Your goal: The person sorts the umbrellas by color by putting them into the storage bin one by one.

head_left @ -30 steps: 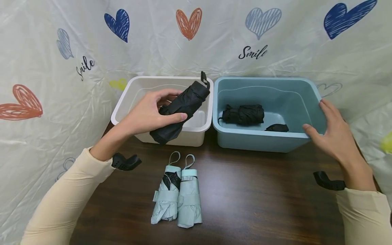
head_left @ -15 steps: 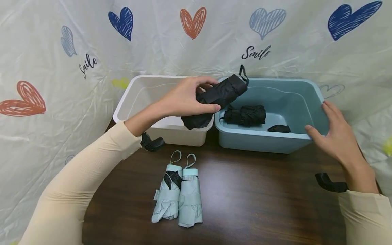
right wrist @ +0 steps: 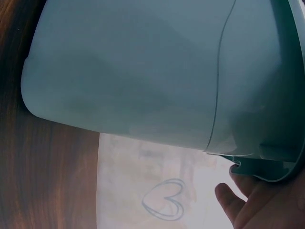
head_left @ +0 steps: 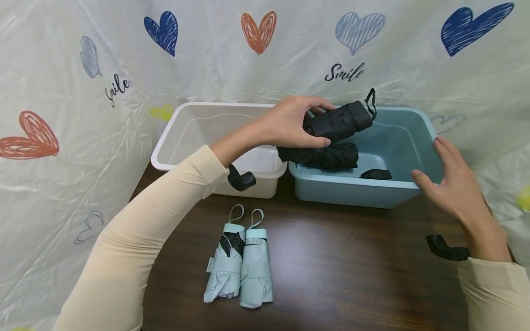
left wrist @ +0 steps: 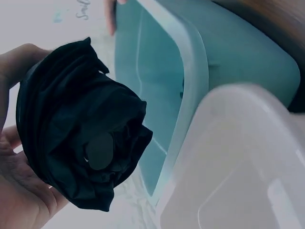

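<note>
My left hand (head_left: 296, 122) grips a folded black umbrella (head_left: 341, 122) around its middle, tilted above the left part of the blue bin (head_left: 343, 184). Its wrist strap points up and right. In the left wrist view the canopy end of this umbrella (left wrist: 86, 129) faces the camera. Inside the bin lie another black umbrella (head_left: 335, 157), partly hidden by the held one, and a small black piece (head_left: 376, 174) mostly hidden behind the front wall. At the bin's right front corner my right hand (head_left: 453, 184) holds the rim, fingers outside in the right wrist view.
A white bin (head_left: 215, 184) stands against the blue bin's left side. Two pale green folded umbrellas (head_left: 225, 271) lie side by side on the dark wooden table (head_left: 339, 266), in front of the bins. Behind hangs a white sheet (head_left: 207, 59) printed with hearts.
My left hand has carried the black umbrella rightward, from over the white bin to over the blue bin. My right hand has stayed on the blue bin's rim.
</note>
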`<state>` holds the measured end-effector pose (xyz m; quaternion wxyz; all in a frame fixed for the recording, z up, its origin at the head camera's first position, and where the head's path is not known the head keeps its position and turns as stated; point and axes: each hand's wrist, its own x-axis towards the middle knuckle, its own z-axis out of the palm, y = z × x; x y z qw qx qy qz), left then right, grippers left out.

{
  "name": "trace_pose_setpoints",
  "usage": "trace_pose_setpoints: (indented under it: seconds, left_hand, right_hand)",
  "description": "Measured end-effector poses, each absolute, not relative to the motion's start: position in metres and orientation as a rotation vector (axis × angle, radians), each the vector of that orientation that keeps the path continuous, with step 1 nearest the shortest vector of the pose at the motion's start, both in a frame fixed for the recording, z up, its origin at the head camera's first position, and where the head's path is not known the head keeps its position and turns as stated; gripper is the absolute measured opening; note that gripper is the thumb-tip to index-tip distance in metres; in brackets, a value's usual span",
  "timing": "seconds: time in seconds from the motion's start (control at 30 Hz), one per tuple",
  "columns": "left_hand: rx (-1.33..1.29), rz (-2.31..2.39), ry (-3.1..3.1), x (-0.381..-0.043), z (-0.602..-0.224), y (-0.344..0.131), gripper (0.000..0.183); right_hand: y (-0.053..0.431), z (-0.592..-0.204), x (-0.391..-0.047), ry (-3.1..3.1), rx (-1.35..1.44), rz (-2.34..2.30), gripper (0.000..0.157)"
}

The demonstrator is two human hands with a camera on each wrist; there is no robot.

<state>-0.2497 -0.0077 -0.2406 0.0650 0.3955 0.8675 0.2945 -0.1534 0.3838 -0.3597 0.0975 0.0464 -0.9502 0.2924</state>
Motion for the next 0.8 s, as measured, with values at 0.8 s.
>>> trace_pose_setpoints:
  seconds: [0.8]
  left_hand:
    - [1.324,0.329,2.643,-0.236,-0.244,0.027,0.083]
  right_hand:
    - [0.389,-0.359,-0.151,-2.833,0.149,0.836,0.085]
